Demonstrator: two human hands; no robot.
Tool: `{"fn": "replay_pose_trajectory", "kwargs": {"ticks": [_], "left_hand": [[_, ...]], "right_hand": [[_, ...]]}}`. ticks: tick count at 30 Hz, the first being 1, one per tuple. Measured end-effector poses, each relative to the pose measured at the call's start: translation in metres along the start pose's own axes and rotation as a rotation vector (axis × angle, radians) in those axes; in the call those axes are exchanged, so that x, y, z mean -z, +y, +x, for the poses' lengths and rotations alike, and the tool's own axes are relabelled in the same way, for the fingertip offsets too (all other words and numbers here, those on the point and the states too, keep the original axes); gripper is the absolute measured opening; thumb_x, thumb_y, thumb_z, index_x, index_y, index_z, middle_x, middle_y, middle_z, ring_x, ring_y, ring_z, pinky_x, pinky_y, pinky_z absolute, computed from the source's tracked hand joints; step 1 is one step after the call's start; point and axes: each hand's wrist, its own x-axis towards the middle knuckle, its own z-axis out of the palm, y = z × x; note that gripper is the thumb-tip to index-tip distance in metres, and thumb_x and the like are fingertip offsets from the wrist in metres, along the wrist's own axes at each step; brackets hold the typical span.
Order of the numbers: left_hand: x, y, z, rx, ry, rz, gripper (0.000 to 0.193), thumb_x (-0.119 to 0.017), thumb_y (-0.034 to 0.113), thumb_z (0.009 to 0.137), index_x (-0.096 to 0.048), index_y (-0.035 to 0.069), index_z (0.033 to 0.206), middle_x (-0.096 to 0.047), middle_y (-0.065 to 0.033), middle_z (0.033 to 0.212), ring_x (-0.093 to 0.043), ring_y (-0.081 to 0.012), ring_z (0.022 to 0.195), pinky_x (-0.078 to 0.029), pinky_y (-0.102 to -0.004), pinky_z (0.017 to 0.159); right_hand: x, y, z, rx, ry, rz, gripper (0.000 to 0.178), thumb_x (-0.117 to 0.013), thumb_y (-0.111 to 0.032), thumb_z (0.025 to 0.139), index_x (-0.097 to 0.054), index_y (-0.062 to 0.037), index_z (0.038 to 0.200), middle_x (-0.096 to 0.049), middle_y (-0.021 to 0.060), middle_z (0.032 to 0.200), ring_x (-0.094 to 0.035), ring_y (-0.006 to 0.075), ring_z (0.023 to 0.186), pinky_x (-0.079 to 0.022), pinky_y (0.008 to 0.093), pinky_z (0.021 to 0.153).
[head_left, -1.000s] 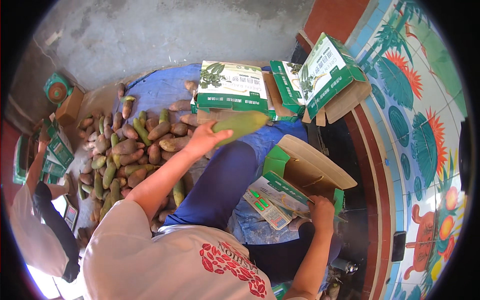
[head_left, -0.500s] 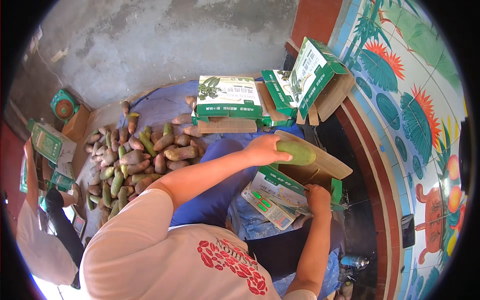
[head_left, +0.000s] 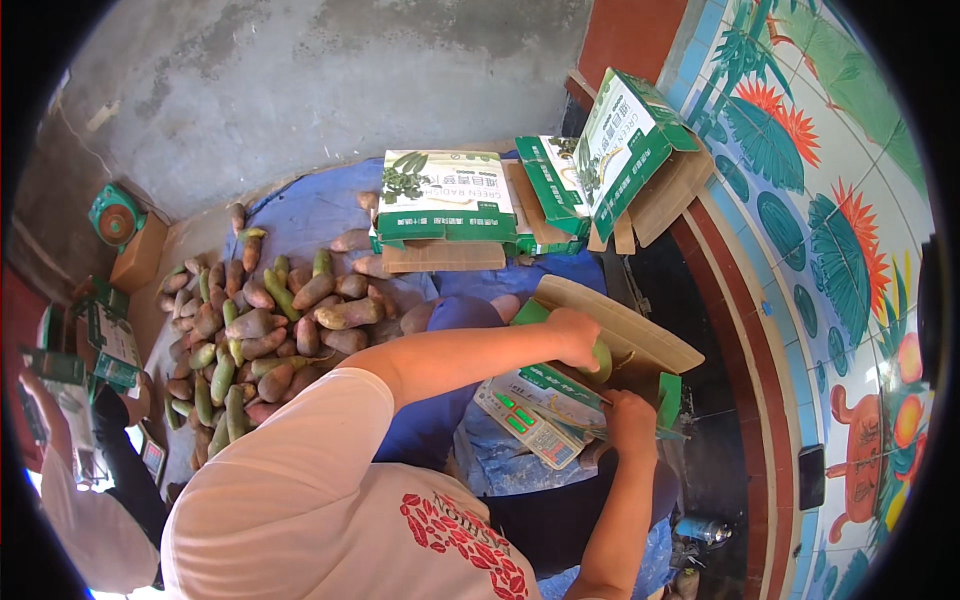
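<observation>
My left hand is closed around a green radish, inside the mouth of an open green-and-white carton. Much of the radish is hidden by the hand and the carton wall. My right hand grips the carton's near edge, by the right corner. The carton's brown flap stands up on the far side. A digital scale with lit green displays shows at the carton's near left, and the carton appears to rest on it.
Left lies a large pile of green and reddish-brown radishes, partly on a blue sheet. More cartons stand at the back. Far left, another person handles a carton, near a green dial scale. A phone lies on the right.
My left hand has carried the radish from above the carton down into it. My right hand keeps its hold on the edge. The other person's carton has shifted and tilted.
</observation>
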Motion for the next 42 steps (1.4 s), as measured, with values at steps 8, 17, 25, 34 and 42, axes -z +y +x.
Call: {"fn": "replay_pose_trajectory", "kwargs": {"ticks": [8,17,25,34,42], "left_hand": [[-0.025,0.011,0.037,-0.112,-0.336,0.062,0.055,-0.065,0.047,0.069,-0.066,-0.004,0.090,-0.065,-0.0190,0.092,-0.062,-0.0328,0.088,-0.048,-0.0405,0.078],[-0.058,0.005,0.057,-0.078,-0.461,-0.140,0.059,-0.066,0.044,0.073,-0.060,-0.005,0.105,-0.062,-0.0218,0.101,-0.059,-0.0338,0.095,-0.046,-0.0398,0.083],[-0.081,-0.002,0.064,-0.272,-0.452,0.067,0.046,-0.061,0.031,0.080,-0.054,0.009,0.120,-0.060,-0.0161,0.109,-0.056,-0.0316,0.103,-0.044,-0.0412,0.086],[0.001,-0.013,0.034,-0.345,0.020,-0.339,0.031,-0.058,0.027,0.081,-0.060,0.007,0.105,-0.062,-0.0160,0.098,-0.059,-0.0314,0.092,-0.045,-0.0407,0.081],[0.046,-0.116,-0.037,-0.213,0.653,-0.637,0.020,-0.058,0.021,0.082,-0.062,0.005,0.093,-0.064,-0.0136,0.088,-0.061,-0.0278,0.080,-0.048,-0.0350,0.071]], "right_hand": [[0.011,-0.007,-0.002,-0.016,-0.063,0.021,0.013,-0.064,-0.013,0.072,-0.066,-0.0110,0.085,-0.060,0.0096,0.076,-0.059,0.0284,0.077,-0.047,0.0395,0.068],[0.013,-0.008,-0.004,-0.017,-0.092,0.065,0.013,-0.063,-0.011,0.072,-0.066,-0.0104,0.085,-0.059,0.0106,0.075,-0.059,0.0291,0.077,-0.047,0.0401,0.067],[0.011,-0.006,-0.001,0.050,0.015,0.019,0.008,-0.059,-0.009,0.073,-0.063,-0.0121,0.080,-0.058,0.0074,0.072,-0.059,0.0260,0.072,-0.048,0.0377,0.064],[0.008,-0.005,0.001,0.020,-0.025,0.021,0.009,-0.059,-0.009,0.073,-0.063,-0.0108,0.080,-0.058,0.0085,0.072,-0.059,0.0274,0.072,-0.047,0.0382,0.065],[0.010,-0.006,-0.002,0.024,-0.011,0.069,0.011,-0.060,-0.009,0.072,-0.064,-0.0104,0.082,-0.060,0.0088,0.074,-0.059,0.0273,0.074,-0.047,0.0386,0.066]]}}
